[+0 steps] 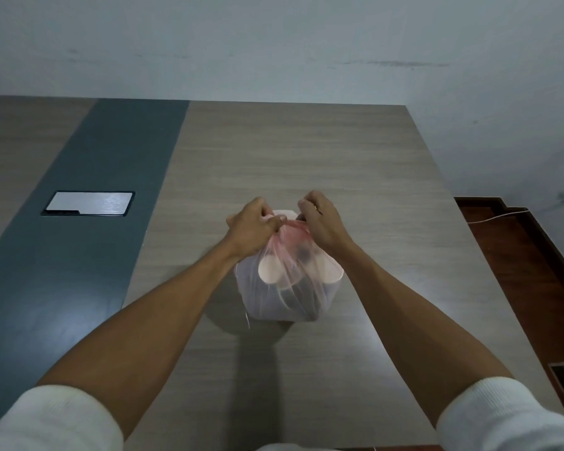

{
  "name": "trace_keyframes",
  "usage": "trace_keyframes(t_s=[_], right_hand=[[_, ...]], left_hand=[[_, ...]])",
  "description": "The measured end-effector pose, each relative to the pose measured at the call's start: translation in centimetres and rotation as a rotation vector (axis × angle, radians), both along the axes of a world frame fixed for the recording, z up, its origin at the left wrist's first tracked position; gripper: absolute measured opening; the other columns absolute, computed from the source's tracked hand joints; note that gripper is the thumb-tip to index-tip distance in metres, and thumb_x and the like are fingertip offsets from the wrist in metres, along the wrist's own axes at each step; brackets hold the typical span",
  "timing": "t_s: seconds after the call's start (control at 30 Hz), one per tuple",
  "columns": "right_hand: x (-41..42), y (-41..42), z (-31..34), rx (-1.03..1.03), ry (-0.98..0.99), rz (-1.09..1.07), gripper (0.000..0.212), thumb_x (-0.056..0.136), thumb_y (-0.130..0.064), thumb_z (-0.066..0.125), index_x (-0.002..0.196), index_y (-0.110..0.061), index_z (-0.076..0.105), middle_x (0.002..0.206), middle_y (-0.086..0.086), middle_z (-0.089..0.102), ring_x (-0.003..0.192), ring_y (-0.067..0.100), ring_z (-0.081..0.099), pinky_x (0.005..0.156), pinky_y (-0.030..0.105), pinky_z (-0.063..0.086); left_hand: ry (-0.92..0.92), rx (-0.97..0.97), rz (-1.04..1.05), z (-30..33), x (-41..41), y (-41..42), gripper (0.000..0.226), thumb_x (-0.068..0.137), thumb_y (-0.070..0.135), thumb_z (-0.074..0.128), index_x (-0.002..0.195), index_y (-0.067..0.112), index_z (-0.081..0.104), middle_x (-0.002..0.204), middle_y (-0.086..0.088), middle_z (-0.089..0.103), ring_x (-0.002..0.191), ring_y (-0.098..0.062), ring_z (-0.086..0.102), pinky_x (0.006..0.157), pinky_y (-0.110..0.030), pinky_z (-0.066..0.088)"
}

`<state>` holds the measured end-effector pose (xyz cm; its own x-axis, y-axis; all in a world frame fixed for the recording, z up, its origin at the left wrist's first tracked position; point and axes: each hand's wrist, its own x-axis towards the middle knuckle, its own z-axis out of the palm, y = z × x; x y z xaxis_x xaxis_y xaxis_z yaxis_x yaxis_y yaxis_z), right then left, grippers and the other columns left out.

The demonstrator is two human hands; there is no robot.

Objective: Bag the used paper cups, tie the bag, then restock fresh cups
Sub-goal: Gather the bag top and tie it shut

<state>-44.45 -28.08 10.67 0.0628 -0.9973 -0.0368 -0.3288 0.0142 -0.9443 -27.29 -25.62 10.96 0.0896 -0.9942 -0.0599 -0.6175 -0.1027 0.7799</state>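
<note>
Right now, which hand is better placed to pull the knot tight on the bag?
Neither alone: the left hand and the right hand each pinch the gathered neck of the bag, on opposite sides, so both should probably pull outward together.

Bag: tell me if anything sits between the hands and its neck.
Nothing visible does. The left hand and right hand are both already closed on the gathered neck of the bag, which stands on the table with cups inside.
</note>
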Motion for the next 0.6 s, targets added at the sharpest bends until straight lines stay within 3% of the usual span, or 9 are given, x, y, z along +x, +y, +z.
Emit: trace_keyframes(t_s=[0.03,0.1,0.17,0.23,0.33,0.4,0.43,0.5,0.6], right_hand=[[-0.4,0.2,0.1,0.001,-0.007,0.019,0.026,0.091,-0.034,0.051,0.083,-0.010,0.058,0.085,0.004,0.058,0.082,0.023,0.068,0.073,0.041,0.055],[-1.2,0.6,0.4,0.063,0.001,0.127,0.045,0.089,-0.053,0.058,0.095,-0.009,0.062,0.084,0.001,0.067,0.083,0.018,0.069,0.078,0.041,0.055],[-1.8,0.7,0.7,0.119,0.129,0.256,0.059,0.082,-0.063,0.071,0.107,-0.010,0.066,0.105,-0.007,0.067,0.095,0.007,0.066,0.078,0.028,0.054],[-2.0,0.5,0.4,0.092,0.271,0.333,0.045,0.082,-0.051,0.079,0.101,-0.012,0.070,0.123,-0.005,0.057,0.107,0.010,0.061,0.081,0.024,0.052],[-2.1,0.2,0.3,0.029,0.274,0.353,0.027,0.093,-0.029,0.072,0.092,-0.002,0.075,0.120,0.007,0.058,0.103,0.017,0.062,0.088,0.034,0.054],[-2.6,0.0,0.4,0.076,0.221,0.394,0.031,0.098,-0.022,0.065,0.082,0.004,0.072,0.113,0.022,0.058,0.094,0.020,0.062,0.084,0.038,0.050],[-3.1,0.0,0.3,0.109,0.254,0.419,0.032,0.100,-0.024,0.063,0.080,0.001,0.071,0.119,0.023,0.057,0.099,0.022,0.061,0.088,0.039,0.049],[-4.1,-0.4,-0.4,0.152,0.457,0.450,0.031,0.100,-0.036,0.060,0.088,-0.010,0.074,0.141,0.011,0.046,0.122,0.023,0.052,0.106,0.042,0.044],[-6.1,-0.4,-1.5,0.156,0.682,0.451,0.029,0.096,-0.049,0.060,0.081,-0.030,0.075,0.153,0.002,0.035,0.138,0.021,0.039,0.115,0.051,0.034]], left_hand=[[0.036,0.028,0.032,-0.1,0.4,-0.3,0.033,0.085,0.050,0.068,0.077,0.024,0.050,0.078,0.009,0.060,0.083,-0.015,0.057,0.075,-0.034,0.042],[0.141,0.063,0.071,-0.4,0.9,-0.4,0.039,0.075,0.059,0.069,0.076,0.023,0.054,0.080,0.005,0.065,0.085,-0.022,0.063,0.077,-0.042,0.055],[0.232,0.078,0.093,-0.9,1.0,-0.4,0.043,0.068,0.063,0.070,0.076,0.024,0.055,0.082,0.002,0.068,0.088,-0.029,0.068,0.081,-0.053,0.058],[0.279,0.092,0.074,-1.3,1.0,-0.6,0.042,0.065,0.062,0.074,0.074,0.025,0.056,0.083,0.000,0.069,0.086,-0.029,0.069,0.081,-0.057,0.058],[0.301,0.111,0.079,-0.9,1.3,-1.0,0.046,0.055,0.061,0.085,0.069,0.024,0.062,0.078,0.003,0.071,0.077,-0.022,0.068,0.081,-0.053,0.060],[0.260,0.127,0.066,-0.7,2.0,-1.5,0.047,0.053,0.059,0.089,0.064,0.023,0.063,0.071,0.004,0.067,0.072,-0.019,0.064,0.076,-0.046,0.058],[0.217,0.131,0.062,-0.8,2.5,-1.7,0.048,0.053,0.061,0.089,0.061,0.023,0.062,0.068,0.004,0.065,0.071,-0.019,0.061,0.075,-0.044,0.055],[0.111,0.134,0.079,-0.8,3.5,-1.9,0.052,0.055,0.066,0.086,0.057,0.023,0.058,0.063,0.005,0.060,0.069,-0.020,0.058,0.078,-0.044,0.050],[-0.150,0.133,0.077,-1.1,4.6,-1.6,0.051,0.071,0.063,0.080,0.058,0.020,0.056,0.061,0.005,0.060,0.072,-0.017,0.059,0.088,-0.045,0.037]])
